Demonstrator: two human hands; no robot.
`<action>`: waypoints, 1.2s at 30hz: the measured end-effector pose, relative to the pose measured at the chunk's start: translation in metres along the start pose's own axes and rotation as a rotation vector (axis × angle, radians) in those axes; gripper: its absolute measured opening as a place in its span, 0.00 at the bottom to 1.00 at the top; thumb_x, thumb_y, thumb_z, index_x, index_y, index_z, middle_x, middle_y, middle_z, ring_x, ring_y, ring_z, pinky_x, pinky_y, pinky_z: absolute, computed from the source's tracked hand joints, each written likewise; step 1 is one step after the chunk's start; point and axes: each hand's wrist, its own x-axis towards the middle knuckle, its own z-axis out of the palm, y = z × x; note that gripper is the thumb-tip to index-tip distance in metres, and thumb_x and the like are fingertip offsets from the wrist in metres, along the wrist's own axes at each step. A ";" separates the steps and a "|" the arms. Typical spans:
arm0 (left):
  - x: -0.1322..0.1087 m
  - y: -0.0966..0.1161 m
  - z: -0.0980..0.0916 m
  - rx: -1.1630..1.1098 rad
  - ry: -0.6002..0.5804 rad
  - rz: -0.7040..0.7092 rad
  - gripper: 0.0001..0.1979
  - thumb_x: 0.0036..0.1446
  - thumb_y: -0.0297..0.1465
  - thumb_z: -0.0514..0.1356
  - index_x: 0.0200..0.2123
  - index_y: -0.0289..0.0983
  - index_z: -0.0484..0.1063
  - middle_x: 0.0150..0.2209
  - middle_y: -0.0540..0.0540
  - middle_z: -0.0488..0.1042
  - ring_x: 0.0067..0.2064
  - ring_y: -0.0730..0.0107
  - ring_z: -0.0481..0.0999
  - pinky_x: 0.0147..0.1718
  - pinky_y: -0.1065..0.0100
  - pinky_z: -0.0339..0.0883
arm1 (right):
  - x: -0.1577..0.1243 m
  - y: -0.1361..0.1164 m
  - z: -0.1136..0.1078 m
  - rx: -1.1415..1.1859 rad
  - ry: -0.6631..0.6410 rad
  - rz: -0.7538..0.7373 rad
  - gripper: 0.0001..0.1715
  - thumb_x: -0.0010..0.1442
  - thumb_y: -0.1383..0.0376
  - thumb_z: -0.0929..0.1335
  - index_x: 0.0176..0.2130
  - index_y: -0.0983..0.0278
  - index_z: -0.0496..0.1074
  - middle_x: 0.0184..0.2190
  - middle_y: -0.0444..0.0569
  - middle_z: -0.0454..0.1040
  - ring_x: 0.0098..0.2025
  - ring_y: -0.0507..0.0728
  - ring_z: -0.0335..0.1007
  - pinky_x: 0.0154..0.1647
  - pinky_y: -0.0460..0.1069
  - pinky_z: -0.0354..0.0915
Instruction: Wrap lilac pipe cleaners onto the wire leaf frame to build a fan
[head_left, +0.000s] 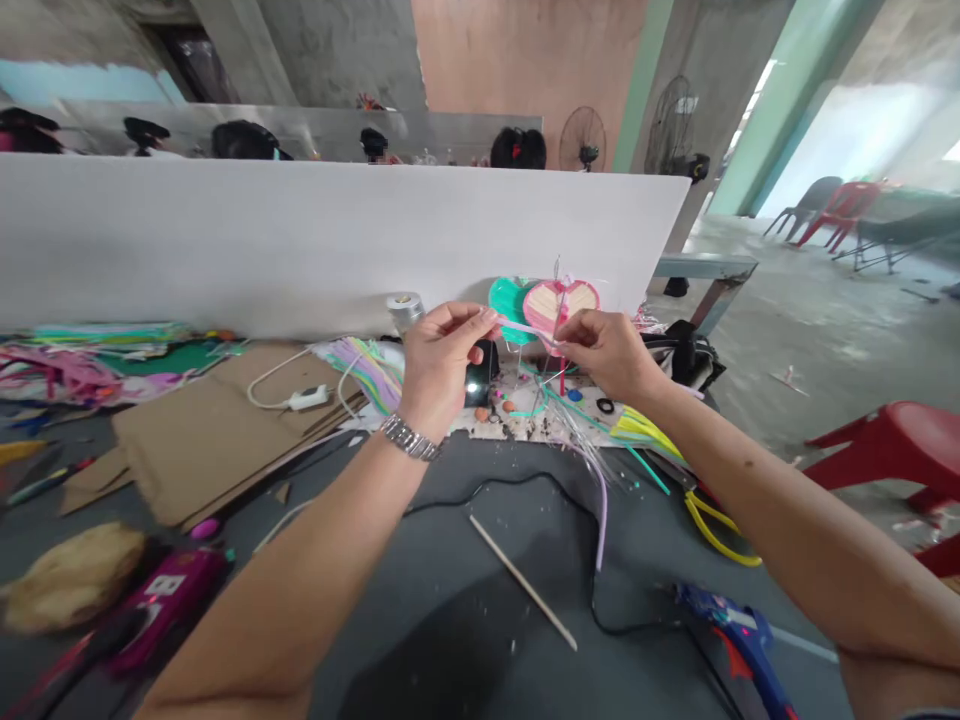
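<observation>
- Pink and thin, a strip (525, 328) runs between both hands in the head view. It is held in the air above the bench (450, 610), just in front of a pink heart-shaped piece (561, 300) that stands beside a teal piece (506, 298).
- The left hand (439, 365), with a wristwatch (409, 437) below it, has its fingers (480, 318) pressed together, pinching the strip's left end.
- The right hand (611, 355) pinches the other end, close to the heart's lower edge.
- As I judge it, the strip is being lined up against the heart. Any further handling calls for two firm pinches and a strip that stays taut.
- A wooden stick (523, 582) and a blue glue gun (739, 635) lie nearer the person, well apart from the hands. Yellow-handled scissors (716, 530) lie on the right, cardboard (202, 430) on the left, and a white board (300, 240) stands behind.
</observation>
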 end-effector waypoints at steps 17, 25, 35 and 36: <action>-0.207 0.066 -0.099 0.044 0.043 -0.321 0.07 0.49 0.30 0.74 0.26 0.39 0.79 0.28 0.46 0.76 0.28 0.71 0.75 0.26 0.67 0.72 | -0.233 -0.091 0.094 0.429 -0.134 0.437 0.11 0.51 0.56 0.73 0.29 0.62 0.74 0.17 0.38 0.66 0.17 0.48 0.58 0.15 0.44 0.53; -0.233 0.032 -0.116 -0.017 0.062 -0.445 0.08 0.49 0.30 0.74 0.25 0.39 0.77 0.29 0.46 0.75 0.29 0.71 0.75 0.27 0.66 0.73 | -0.258 -0.066 0.126 0.419 -0.182 0.586 0.08 0.48 0.60 0.72 0.29 0.63 0.75 0.15 0.37 0.65 0.16 0.49 0.60 0.15 0.44 0.55; -0.231 -0.001 -0.129 -0.065 0.090 -0.537 0.11 0.41 0.33 0.76 0.24 0.38 0.78 0.27 0.47 0.76 0.29 0.73 0.75 0.25 0.72 0.70 | -0.265 -0.042 0.137 0.305 -0.112 0.497 0.09 0.50 0.59 0.71 0.27 0.62 0.76 0.18 0.41 0.68 0.20 0.50 0.57 0.23 0.47 0.54; -0.231 -0.003 -0.130 -0.070 0.096 -0.554 0.12 0.40 0.33 0.77 0.24 0.38 0.77 0.26 0.47 0.76 0.29 0.73 0.75 0.26 0.72 0.70 | -0.265 -0.040 0.138 0.299 -0.116 0.503 0.10 0.50 0.58 0.71 0.26 0.62 0.76 0.18 0.41 0.68 0.21 0.51 0.57 0.23 0.47 0.54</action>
